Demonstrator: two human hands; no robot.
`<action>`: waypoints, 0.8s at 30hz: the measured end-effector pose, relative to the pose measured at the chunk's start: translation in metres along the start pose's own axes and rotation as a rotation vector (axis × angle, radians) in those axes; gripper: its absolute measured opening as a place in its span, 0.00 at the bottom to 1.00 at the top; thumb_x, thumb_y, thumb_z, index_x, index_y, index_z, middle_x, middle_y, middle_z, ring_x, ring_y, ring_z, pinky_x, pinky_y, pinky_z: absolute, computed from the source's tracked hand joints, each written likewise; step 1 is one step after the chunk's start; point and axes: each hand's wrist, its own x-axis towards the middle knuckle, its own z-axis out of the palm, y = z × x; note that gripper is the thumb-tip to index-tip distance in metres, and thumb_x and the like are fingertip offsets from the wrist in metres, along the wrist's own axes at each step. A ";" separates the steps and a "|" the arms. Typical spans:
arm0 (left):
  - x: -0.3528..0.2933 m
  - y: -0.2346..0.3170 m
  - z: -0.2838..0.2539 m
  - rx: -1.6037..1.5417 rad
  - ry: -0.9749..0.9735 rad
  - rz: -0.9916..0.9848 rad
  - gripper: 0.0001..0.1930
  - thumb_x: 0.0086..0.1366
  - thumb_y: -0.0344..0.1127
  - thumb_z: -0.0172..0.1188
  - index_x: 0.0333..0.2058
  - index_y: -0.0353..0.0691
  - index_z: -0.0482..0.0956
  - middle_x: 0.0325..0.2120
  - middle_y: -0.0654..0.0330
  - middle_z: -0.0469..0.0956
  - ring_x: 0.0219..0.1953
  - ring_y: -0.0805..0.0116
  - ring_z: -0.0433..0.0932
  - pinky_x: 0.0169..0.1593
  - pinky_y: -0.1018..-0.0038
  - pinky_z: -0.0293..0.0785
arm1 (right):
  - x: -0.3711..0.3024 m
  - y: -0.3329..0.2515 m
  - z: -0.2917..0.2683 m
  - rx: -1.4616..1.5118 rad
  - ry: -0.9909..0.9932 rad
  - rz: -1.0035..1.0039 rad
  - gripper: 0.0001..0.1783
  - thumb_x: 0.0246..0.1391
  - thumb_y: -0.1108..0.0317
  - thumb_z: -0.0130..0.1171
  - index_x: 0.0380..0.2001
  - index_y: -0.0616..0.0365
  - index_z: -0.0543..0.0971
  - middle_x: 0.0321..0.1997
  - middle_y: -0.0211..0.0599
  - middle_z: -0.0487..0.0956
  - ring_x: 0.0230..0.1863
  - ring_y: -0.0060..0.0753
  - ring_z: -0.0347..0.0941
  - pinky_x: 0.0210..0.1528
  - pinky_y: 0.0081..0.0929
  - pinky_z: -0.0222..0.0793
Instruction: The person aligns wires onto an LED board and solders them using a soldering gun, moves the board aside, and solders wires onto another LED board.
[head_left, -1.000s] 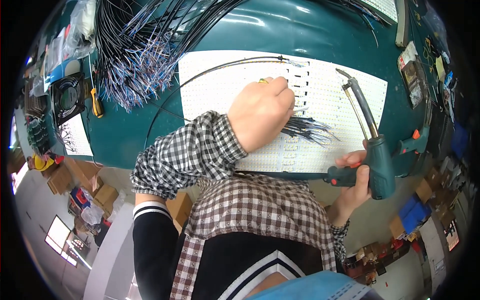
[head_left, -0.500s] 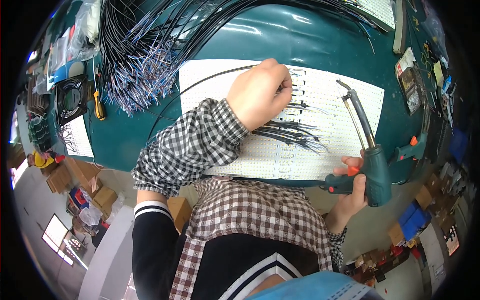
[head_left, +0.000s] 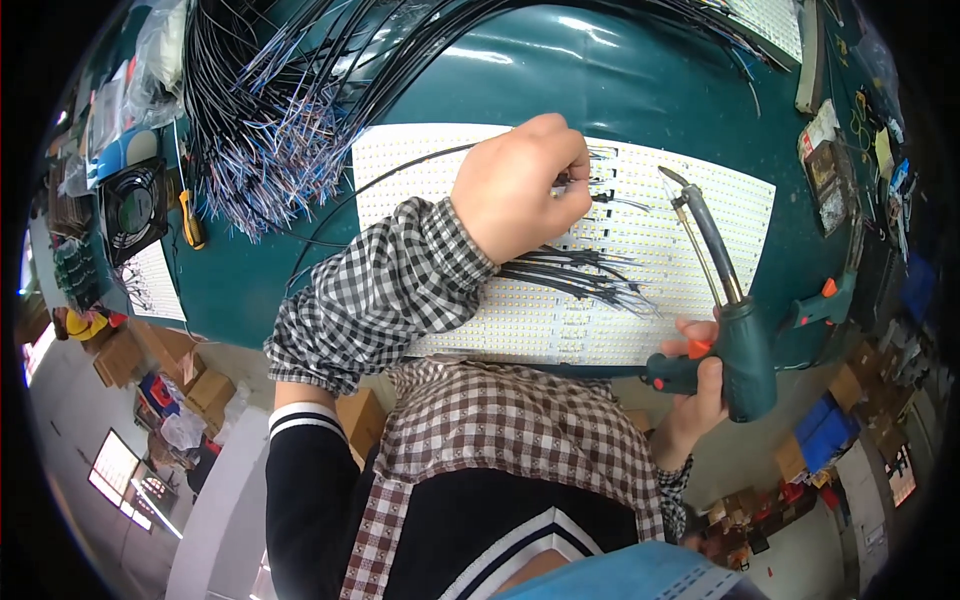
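Observation:
A white circuit board [head_left: 690, 230] dotted with rows of small yellowish LEDs lies before me. Over its upper middle is my left hand [head_left: 525, 185], fingers pinched on a black cable [head_left: 410, 162] that loops in from the left; the pinched end is mostly hidden by the fingers. My right hand [head_left: 705, 395] grips a dark green soldering gun [head_left: 748, 360] with an orange trigger, at the board's right edge. Its bent tip hovers over the board, apart from the left hand. Several black wires with stripped ends [head_left: 575, 275] lie across the middle of the board.
A thick bundle of black cables [head_left: 270, 150] with blue, white and reddish ends covers the green table's upper left. A yellow-handled screwdriver [head_left: 191, 218] and a black fan [head_left: 135, 212] lie farther left. On the right are a second green tool [head_left: 822, 303] and a worn box [head_left: 826, 180].
The soldering gun has shifted a little to the left, its tip closer to my left hand. My left hand stays nearly in place, still pinching the cable. The whole view has shifted slightly.

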 end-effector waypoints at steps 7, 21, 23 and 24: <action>0.002 0.002 -0.004 -0.005 -0.049 -0.017 0.03 0.46 0.28 0.57 0.22 0.38 0.73 0.21 0.58 0.70 0.23 0.63 0.72 0.28 0.72 0.68 | -0.002 0.002 0.000 0.024 -0.047 0.009 0.20 0.50 0.63 0.54 0.39 0.71 0.69 0.34 0.47 0.73 0.34 0.39 0.72 0.31 0.30 0.75; 0.009 0.003 -0.009 0.091 -0.127 -0.003 0.03 0.46 0.29 0.55 0.22 0.38 0.73 0.21 0.57 0.70 0.23 0.59 0.71 0.27 0.69 0.67 | -0.004 0.000 0.007 -0.051 -0.124 0.142 0.08 0.47 0.76 0.54 0.32 0.68 0.73 0.28 0.41 0.75 0.27 0.28 0.72 0.32 0.22 0.69; 0.009 0.003 -0.009 0.093 -0.132 -0.005 0.03 0.46 0.29 0.55 0.22 0.38 0.73 0.21 0.57 0.70 0.23 0.59 0.71 0.27 0.69 0.67 | -0.003 0.001 0.007 -0.069 -0.138 0.118 0.07 0.47 0.77 0.54 0.32 0.68 0.73 0.28 0.41 0.76 0.27 0.27 0.72 0.30 0.21 0.68; 0.009 0.003 -0.009 0.096 -0.129 0.000 0.03 0.46 0.29 0.55 0.22 0.38 0.73 0.21 0.57 0.70 0.23 0.59 0.71 0.27 0.69 0.67 | -0.003 0.000 0.007 -0.052 -0.139 0.151 0.07 0.47 0.78 0.54 0.32 0.68 0.74 0.28 0.41 0.76 0.27 0.27 0.72 0.29 0.21 0.68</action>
